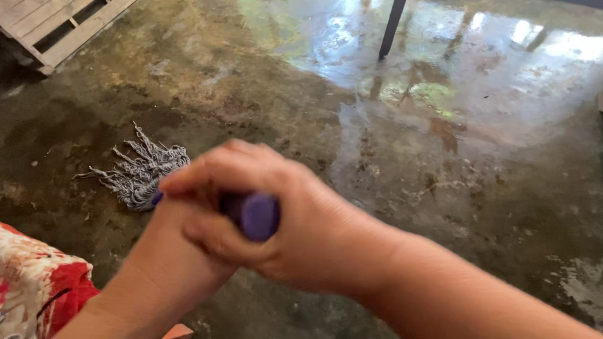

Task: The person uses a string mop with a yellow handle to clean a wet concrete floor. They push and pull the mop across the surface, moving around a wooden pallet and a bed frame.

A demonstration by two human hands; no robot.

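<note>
your right hand (292, 223) wraps its fingers tight round the purple handle (259, 216). your left hand (176, 242) grips it below, mop (142, 173) on the wet floor (451, 162)

A mop with a purple handle (259, 216), its rounded end toward the camera, and a grey string head (142, 173) spread flat on wet concrete.

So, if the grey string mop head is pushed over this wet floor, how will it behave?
The mop head probably flops and splays, since its strands lie loose. It likely drags heavy, as the floor shines wet. The purple handle looks stiff in both hands.
</note>
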